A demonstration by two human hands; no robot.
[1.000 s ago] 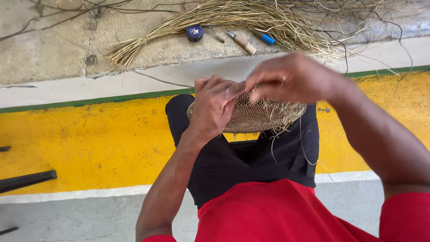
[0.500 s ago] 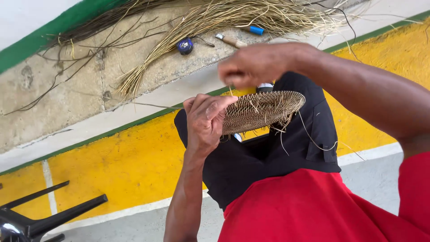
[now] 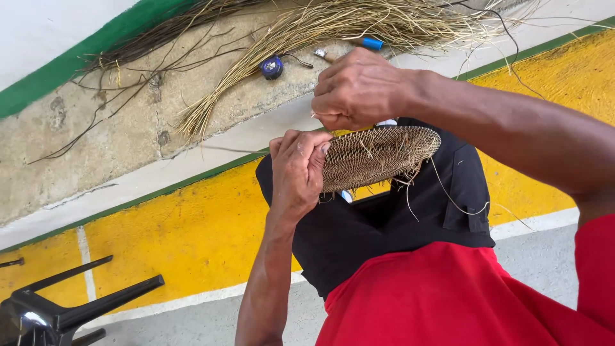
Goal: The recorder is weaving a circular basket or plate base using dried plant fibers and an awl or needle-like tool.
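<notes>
Currently, a woven disc [image 3: 378,157] is gripped at its nine o'clock edge by left hand [image 3: 298,173]; right hand [image 3: 359,90] fingers pinch a strand. Judged light, stiff, best held by the rim.

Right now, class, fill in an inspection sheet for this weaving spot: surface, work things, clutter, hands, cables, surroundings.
Surface: yellow painted floor edged by a concrete ledge.
Work things: flat woven disc, loose strands hanging off it.
Clutter: straw bundle, dark twigs, small round blue object, blue-handled tool.
Hands: left hand grips the disc's edge; right hand pinches something above it.
Cables: nothing seen.
Surroundings: black chair legs.
</notes>
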